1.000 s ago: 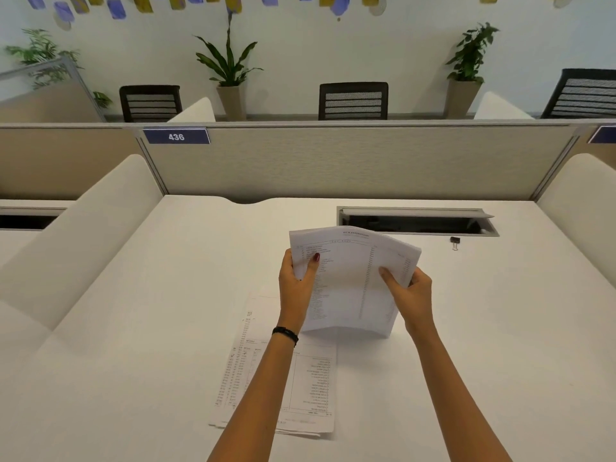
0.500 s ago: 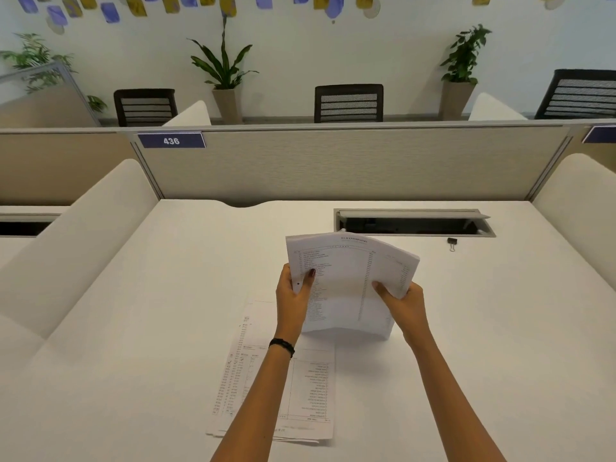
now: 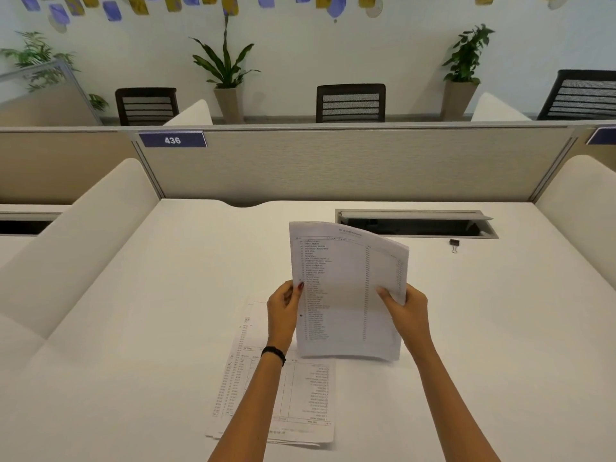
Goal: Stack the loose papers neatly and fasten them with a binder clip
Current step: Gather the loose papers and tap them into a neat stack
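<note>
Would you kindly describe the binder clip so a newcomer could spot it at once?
Find the open cable hatch at the far edge of the white desk. Just before its right end lies the binder clip: small, black, alone, clear of the papers.

I count 2 hands, my left hand (image 3: 283,310) and my right hand (image 3: 408,310), and 1 black wristband (image 3: 274,354). Paper comes in 2 lots: 1 curved sheaf of white printed sheets (image 3: 346,295) gripped by both hands, and 1 flat pile of white printed sheets (image 3: 300,395). I cannot tell how many sheets are in either. There is 1 small black binder clip (image 3: 454,244) and 1 grey rectangular cable hatch (image 3: 416,225). Further back I see 3 dark slatted chair backs (image 3: 350,103), 3 leafy green plants (image 3: 225,61) and 2 blue rectangular signs (image 3: 172,140).
</note>
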The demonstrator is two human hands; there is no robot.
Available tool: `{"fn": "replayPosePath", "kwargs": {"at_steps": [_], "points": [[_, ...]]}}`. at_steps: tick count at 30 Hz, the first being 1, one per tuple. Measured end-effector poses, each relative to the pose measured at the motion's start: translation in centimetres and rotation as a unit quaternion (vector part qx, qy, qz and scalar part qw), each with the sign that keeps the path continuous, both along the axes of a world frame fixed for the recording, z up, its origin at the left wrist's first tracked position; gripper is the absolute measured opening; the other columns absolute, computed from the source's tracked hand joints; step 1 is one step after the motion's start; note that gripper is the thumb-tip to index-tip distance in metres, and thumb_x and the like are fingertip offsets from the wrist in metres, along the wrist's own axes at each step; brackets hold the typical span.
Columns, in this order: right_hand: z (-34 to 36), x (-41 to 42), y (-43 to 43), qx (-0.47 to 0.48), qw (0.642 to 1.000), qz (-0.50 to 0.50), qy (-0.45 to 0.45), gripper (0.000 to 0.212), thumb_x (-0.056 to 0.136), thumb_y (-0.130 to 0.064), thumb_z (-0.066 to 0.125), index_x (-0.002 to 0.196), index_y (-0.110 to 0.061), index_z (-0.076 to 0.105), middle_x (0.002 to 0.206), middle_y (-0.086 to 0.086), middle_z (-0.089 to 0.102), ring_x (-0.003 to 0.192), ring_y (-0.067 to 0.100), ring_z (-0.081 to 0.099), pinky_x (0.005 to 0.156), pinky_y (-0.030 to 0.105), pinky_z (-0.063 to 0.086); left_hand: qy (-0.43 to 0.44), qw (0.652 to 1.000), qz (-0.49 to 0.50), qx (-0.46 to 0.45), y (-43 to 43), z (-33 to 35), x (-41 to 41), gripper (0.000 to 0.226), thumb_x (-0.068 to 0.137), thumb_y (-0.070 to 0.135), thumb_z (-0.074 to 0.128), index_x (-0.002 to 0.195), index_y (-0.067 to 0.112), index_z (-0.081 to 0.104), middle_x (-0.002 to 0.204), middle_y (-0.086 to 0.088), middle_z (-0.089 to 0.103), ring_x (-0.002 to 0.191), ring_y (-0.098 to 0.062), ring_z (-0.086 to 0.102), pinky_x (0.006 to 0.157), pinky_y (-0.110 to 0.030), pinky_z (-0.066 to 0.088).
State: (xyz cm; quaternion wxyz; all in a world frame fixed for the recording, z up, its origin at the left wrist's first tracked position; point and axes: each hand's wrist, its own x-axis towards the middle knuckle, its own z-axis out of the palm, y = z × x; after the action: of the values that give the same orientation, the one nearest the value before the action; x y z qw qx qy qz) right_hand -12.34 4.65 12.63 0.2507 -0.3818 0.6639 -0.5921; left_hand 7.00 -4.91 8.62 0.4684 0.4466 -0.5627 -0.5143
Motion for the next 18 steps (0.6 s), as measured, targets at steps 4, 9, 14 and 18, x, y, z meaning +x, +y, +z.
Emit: {"fn": "replayPosePath", "kwargs": {"at_steps": [4, 9, 14, 18], "points": [[-0.9, -0.4, 0.2, 0.013, 1.000, 0.005, -0.008, 0.001, 0.084, -0.016, 0.065, 0.083, -0.015, 0.064, 0.083, -0.002, 0.068, 0.074, 0.015, 0.065, 0.059, 0.021, 0.057, 0.006, 1.000, -0.016, 0.022, -0.2, -0.1, 1.0, 0.013, 0.090, 0.020, 0.057, 0.096, 0.017, 0.067, 0.094, 0.001, 0.072, 0.083, -0.012, 0.070, 0.072, -0.023, 0.058], [-3.2, -0.2, 0.4, 0.052, 0.998, -0.004, -0.033, 0.013, 0.083, -0.013, 0.064, 0.096, -0.014, 0.063, 0.092, 0.000, 0.068, 0.082, 0.015, 0.067, 0.056, 0.013, 0.054, -0.051, 0.997, 0.001, 0.065, -0.3, -2.2, 2.3, 0.023, 0.086, 0.017, 0.063, 0.107, 0.010, 0.067, 0.099, -0.004, 0.071, 0.090, -0.016, 0.068, 0.082, -0.029, 0.056], [-6.3, 0.6, 1.0, 0.095, 0.993, -0.024, -0.069, 0.035, 0.083, -0.012, 0.065, 0.117, -0.007, 0.057, 0.110, 0.009, 0.066, 0.086, 0.021, 0.066, 0.061, 0.014, 0.056, -0.093, 0.989, 0.011, 0.112, 1.4, -4.4, 2.9, 0.019, 0.086, 0.011, 0.063, 0.104, 0.008, 0.066, 0.084, 0.007, 0.067, 0.079, -0.008, 0.063, 0.075, -0.021, 0.055], [-7.5, 1.5, 1.6, 0.116, 0.989, -0.036, -0.085, 0.041, 0.084, -0.010, 0.063, 0.124, -0.009, 0.051, 0.111, 0.012, 0.064, 0.078, 0.011, 0.062, 0.058, 0.015, 0.051, -0.145, 0.979, 0.000, 0.146, 1.6, -5.8, 3.6, 0.022, 0.084, 0.013, 0.065, 0.105, 0.005, 0.066, 0.078, -0.003, 0.067, 0.080, -0.021, 0.065, 0.081, -0.037, 0.056]]}}
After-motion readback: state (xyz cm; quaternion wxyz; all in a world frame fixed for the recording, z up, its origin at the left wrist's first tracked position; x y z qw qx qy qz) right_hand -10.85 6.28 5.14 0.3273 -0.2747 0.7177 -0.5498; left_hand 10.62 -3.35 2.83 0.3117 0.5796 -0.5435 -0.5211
